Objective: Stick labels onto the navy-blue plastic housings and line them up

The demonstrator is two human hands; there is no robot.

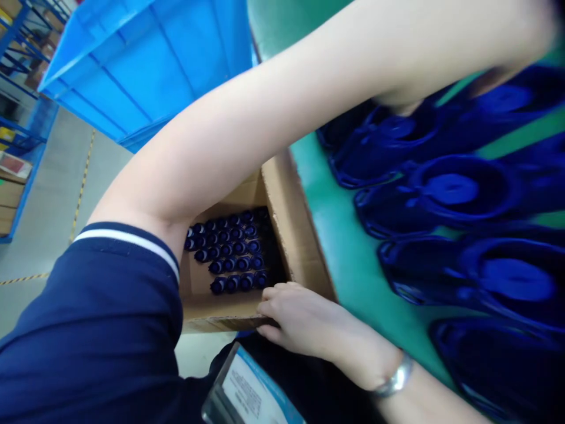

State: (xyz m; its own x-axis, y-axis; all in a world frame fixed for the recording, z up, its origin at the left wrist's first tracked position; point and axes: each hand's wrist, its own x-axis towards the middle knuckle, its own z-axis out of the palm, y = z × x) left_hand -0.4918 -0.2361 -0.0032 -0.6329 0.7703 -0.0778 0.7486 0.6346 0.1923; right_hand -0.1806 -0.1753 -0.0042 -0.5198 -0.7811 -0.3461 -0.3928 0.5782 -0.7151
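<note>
My right hand, with a silver bracelet at the wrist, grips the near rim of a cardboard box, its fingers over the edge and thumb outside. Inside the box, several small dark blue pieces with round tops stand in rows. My left arm crosses over the box towards the upper right. There my left hand is smeared by motion, over large dark blue plastic parts with round openings. Its fingers are mostly hidden, and I cannot make out whether it holds anything.
The large blue parts lie in a row on a green table surface, right of the box. A big blue plastic crate stands beyond the box. Blue shelving with boxes is at far left. A badge hangs at my front.
</note>
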